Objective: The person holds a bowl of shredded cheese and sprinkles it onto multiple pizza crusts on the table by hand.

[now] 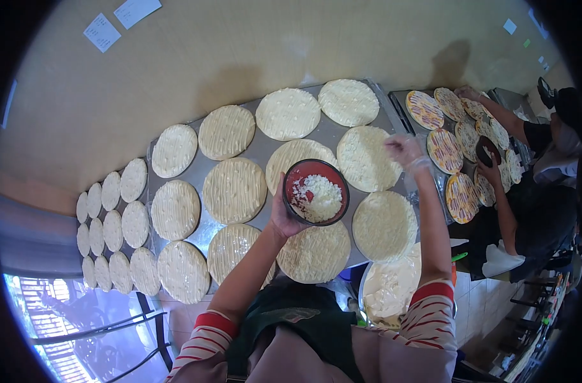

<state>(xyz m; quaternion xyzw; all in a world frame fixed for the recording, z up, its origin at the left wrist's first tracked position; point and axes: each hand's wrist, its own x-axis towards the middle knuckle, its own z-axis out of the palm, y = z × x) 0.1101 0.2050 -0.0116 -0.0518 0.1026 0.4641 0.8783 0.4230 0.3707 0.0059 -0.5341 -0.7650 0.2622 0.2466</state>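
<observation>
My left hand [283, 217] is closed on the side of a dark bowl with a red inside [311, 167]. White crumbly topping [324, 199], like grated cheese, lies in it. My right hand [404, 151], in a clear plastic glove, hovers at the right edge of a round flat cream-coloured base [365, 159] strewn with white crumbs. Its fingers are drawn together; what they hold is hidden. Just below lies another crumb-covered round base [385, 226]. Under the bowl, a round base [297, 155] with a striped cream surface is partly covered.
More round bases [233, 190] stand in rows on metal trays [195, 233], running far left. A large basin of cream [393, 287] sits by my right elbow. At right, a co-worker [546, 166] holds a dark bowl [489, 152] over bases with coloured toppings. A wall [272, 45] rises behind.
</observation>
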